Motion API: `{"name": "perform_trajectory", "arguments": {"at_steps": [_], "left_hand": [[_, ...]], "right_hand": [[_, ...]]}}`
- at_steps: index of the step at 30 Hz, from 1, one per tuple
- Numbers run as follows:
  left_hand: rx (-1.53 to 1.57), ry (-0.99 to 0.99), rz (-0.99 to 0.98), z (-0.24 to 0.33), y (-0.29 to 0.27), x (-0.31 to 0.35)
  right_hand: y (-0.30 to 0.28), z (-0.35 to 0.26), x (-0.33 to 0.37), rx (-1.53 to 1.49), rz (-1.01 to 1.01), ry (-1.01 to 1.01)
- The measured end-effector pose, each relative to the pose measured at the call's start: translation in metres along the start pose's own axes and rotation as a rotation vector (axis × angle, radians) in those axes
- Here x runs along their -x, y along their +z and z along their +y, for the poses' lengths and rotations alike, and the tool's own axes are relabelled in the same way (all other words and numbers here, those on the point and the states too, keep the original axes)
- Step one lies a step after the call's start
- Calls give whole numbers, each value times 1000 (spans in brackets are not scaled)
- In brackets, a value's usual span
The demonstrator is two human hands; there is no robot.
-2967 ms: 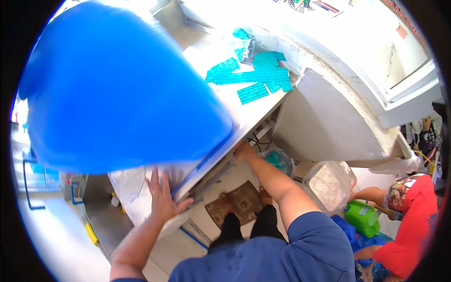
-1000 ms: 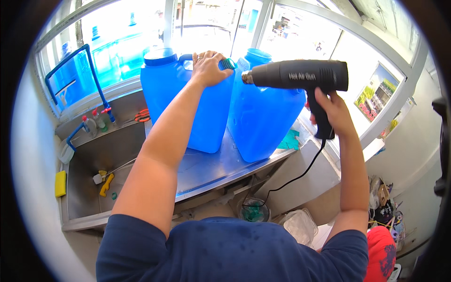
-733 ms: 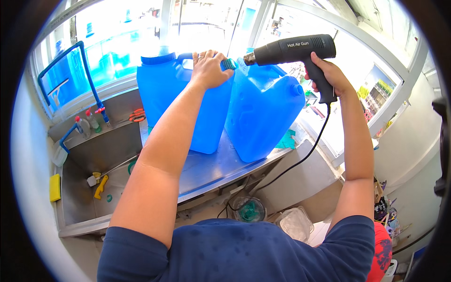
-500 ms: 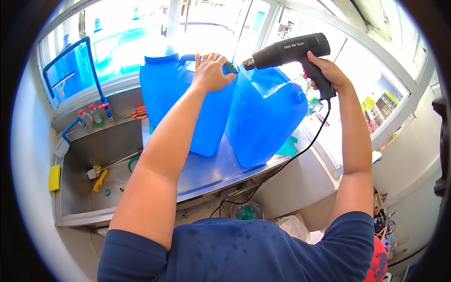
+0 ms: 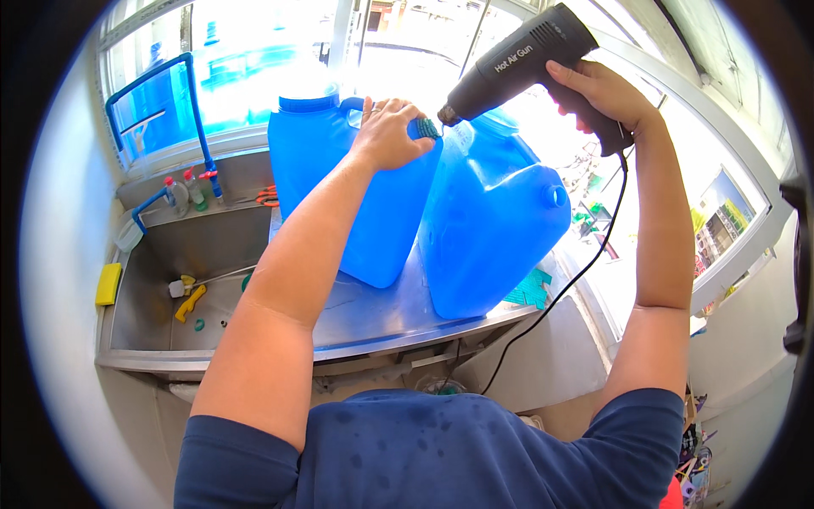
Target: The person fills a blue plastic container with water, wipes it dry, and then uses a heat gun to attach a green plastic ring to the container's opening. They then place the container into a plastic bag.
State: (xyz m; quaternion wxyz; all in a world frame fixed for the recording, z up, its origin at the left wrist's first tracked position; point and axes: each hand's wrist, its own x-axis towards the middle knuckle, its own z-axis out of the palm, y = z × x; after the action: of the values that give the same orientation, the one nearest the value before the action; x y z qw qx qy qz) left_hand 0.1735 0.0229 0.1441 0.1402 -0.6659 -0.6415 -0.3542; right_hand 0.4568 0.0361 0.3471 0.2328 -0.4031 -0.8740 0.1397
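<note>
My right hand [image 5: 606, 97] grips a black hot air gun [image 5: 517, 64] by its handle, the gun slanting down to the left. Its metal nozzle [image 5: 449, 115] is close to the small spout [image 5: 427, 128] of a blue water jug [image 5: 381, 229], without touching it. A teal sleeve wraps that spout. Across the top of this upright jug lies my left hand [image 5: 392, 136], fingers curled over beside the handle and thumb near the spout. To the right, a second blue jug [image 5: 496, 237] stands close by; its small side spout [image 5: 555, 196] is bare.
Both jugs stand on a steel counter [image 5: 381, 327] joined to a sink [image 5: 153, 297] at left. Inside the sink is a yellow-handled tool [image 5: 190, 303]. Teal sleeves [image 5: 530, 290] lie beside the right jug. The gun's black cord [image 5: 585, 271] hangs over the counter's front edge.
The hot air gun has tilted more steeply, its rear rising as my right hand moved up. Its nozzle stays near the spout. My left hand keeps its place on the jug; the whole view has shifted slightly.
</note>
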Motion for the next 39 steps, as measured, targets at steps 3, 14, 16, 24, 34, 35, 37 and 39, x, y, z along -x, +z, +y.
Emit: {"name": "perform_trajectory", "arguments": {"at_steps": [3,14,16,24,34,35,37,39], "left_hand": [[-21,-14,4,2,0,0],[-21,-110,-3,6,-1,0],[-3,-117,-4,6,0,0],[115,38,104,-24,-13,3],[1141,-620,-9,-297,5,20],[1263,-684,-145,-304,20,36],[1449,-733,-265,-305,46,63],[1608,-674,-262,-300,62,77]], "right_hand": [[0,-18,2,114,13,-56],[-2,-25,1,173,37,-180],[0,-25,-3,190,26,-168],[8,7,3,-24,5,82],[156,16,139,-710,576,218],[197,12,141,-838,591,200],[280,8,128,-1141,619,123],[347,8,108,-1506,601,17]]}}
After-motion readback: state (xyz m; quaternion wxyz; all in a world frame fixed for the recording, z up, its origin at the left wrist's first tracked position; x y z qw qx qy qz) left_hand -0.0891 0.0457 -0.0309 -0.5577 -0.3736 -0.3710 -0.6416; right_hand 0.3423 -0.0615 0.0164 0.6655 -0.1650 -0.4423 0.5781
